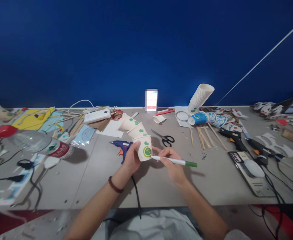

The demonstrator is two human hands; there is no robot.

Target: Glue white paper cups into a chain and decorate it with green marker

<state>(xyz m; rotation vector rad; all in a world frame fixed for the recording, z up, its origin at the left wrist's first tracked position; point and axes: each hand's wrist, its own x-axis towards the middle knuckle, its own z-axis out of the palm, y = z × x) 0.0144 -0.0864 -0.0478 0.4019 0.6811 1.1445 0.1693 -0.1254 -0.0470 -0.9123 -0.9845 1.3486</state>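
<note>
My left hand point(131, 160) is wrapped around the nearest of several joined white paper cups point(141, 143), which curve away toward the back left. Green dots mark the cups, and a green ringed pattern shows on the nearest one. In my right hand point(172, 164) is a white marker point(172, 160) with a green end pointing right. Its tip meets or nearly meets the cup's green pattern. Behind my left hand lies a blue glue gun point(122, 146), partly hidden by the hand. Black-handled scissors point(165, 137) lie just beyond my right hand.
A clear bottle with a red cap point(36, 141) lies at left near a power strip point(23, 180). A tall stack of cups point(201, 95) leans at the back right beside blue patterned cups point(206, 118). Wooden sticks point(205, 136), black glue guns point(233, 137) and a phone point(251, 180) are at right.
</note>
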